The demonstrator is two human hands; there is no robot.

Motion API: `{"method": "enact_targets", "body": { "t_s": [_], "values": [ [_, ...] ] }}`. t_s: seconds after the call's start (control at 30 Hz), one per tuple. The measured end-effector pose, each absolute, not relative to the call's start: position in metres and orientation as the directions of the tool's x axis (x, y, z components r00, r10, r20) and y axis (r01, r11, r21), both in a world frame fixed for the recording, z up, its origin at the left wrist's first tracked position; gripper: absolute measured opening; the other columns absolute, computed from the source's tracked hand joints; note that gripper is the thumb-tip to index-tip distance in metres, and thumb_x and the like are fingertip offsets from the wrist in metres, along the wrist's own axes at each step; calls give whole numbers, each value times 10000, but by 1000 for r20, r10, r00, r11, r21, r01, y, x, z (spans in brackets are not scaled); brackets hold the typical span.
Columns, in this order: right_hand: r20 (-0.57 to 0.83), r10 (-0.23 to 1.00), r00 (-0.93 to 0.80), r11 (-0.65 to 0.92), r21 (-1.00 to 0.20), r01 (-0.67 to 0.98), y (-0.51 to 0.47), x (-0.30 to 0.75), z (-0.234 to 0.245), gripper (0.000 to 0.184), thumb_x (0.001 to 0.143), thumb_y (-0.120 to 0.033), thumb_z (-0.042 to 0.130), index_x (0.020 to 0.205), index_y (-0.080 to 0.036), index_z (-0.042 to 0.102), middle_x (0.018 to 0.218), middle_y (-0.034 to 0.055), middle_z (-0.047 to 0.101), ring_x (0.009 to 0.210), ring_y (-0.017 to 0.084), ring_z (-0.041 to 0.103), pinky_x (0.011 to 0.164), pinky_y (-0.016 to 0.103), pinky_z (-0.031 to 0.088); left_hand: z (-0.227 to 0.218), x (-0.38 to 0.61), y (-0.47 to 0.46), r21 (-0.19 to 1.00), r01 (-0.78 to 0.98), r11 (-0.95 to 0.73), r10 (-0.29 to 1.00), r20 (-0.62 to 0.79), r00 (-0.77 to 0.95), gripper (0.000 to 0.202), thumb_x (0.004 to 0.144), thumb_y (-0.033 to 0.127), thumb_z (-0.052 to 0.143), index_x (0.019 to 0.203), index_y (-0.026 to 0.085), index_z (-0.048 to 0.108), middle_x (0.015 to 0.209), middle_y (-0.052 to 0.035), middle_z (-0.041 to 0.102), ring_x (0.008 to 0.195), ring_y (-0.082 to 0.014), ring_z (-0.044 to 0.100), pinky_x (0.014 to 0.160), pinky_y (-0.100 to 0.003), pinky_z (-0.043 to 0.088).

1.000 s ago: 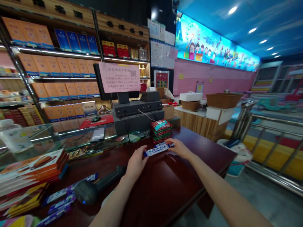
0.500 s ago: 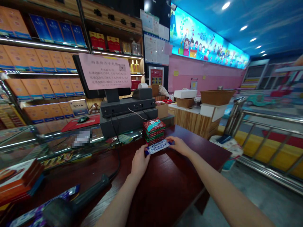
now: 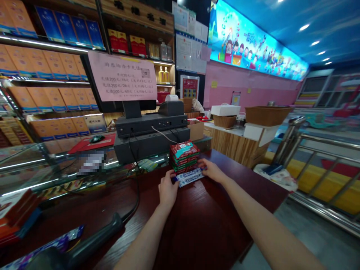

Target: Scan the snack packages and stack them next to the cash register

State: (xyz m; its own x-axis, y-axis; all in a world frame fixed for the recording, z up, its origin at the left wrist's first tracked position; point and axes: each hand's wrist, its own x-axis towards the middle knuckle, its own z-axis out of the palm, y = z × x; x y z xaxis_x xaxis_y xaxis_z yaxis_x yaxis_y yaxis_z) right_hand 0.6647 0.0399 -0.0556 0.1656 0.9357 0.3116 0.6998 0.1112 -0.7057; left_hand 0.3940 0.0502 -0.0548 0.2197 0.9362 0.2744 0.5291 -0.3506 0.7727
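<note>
A blue-and-white wrapped snack bar, perhaps two side by side, lies across the front of a stack of red and green packets on the dark wooden counter. At the bar's left end, my left hand is closed with thumb and fingers on the wrapper. My right hand pinches the opposite end, close to the stack's right side. Both fingertips partly hide the bar's ends. The top packet shows a teal and white label.
A black handheld scanner lies at lower left, beside purple wrapped bars and orange boxes. Behind the stack stand a cash register base and a monitor with a pink sign. Metal railing runs along the right.
My view has shifted slightly. The bar, held at both ends, now sits close against the stack's front, with a second row of lettering showing more clearly. Both hands keep their hold.
</note>
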Motion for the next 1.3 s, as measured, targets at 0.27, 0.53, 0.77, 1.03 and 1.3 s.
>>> {"method": "enact_targets", "body": {
  "t_s": [0.27,0.53,0.77,1.03,1.3],
  "values": [
    [346,919,187,116,-693,711,42,664,-58,510,676,0,642,1140,-211,649,982,35,754,903,188,695,847,327,525,-56,394,51,766,536,-355,934,269,234,479,788,162,683,1243,247,558,1181,-57,721,1135,-236,628,972,-384,446],
    [420,887,193,148,-654,742,23,653,-56,442,744,-18,597,1121,-235,677,1051,40,753,1005,203,698,951,379,515,-46,382,39,719,576,-388,921,284,266,439,825,203,669,1252,243,574,1232,-56,699,1169,-214,608,977,-346,447],
    [440,888,136,187,-614,767,3,621,-51,317,817,-124,603,1095,-239,701,1044,52,752,976,215,706,913,374,537,-22,353,18,601,670,-436,900,288,327,375,853,181,609,1221,252,606,1227,-38,698,1164,-226,590,948,-356,437],
    [438,899,9,276,-581,766,-2,552,-32,266,833,-146,587,1046,-225,725,1040,52,752,991,223,685,916,378,519,4,294,-1,448,726,-521,853,305,424,217,871,201,576,1043,270,689,1150,-18,720,1124,-232,595,955,-382,410],
    [427,893,-144,381,-545,747,4,472,-11,266,848,-148,568,1045,-225,729,1027,46,744,962,214,661,903,366,499,30,216,-7,367,780,-507,851,361,383,226,892,206,539,1031,278,703,1149,-6,728,1119,-227,607,946,-389,415]
  ]
}}
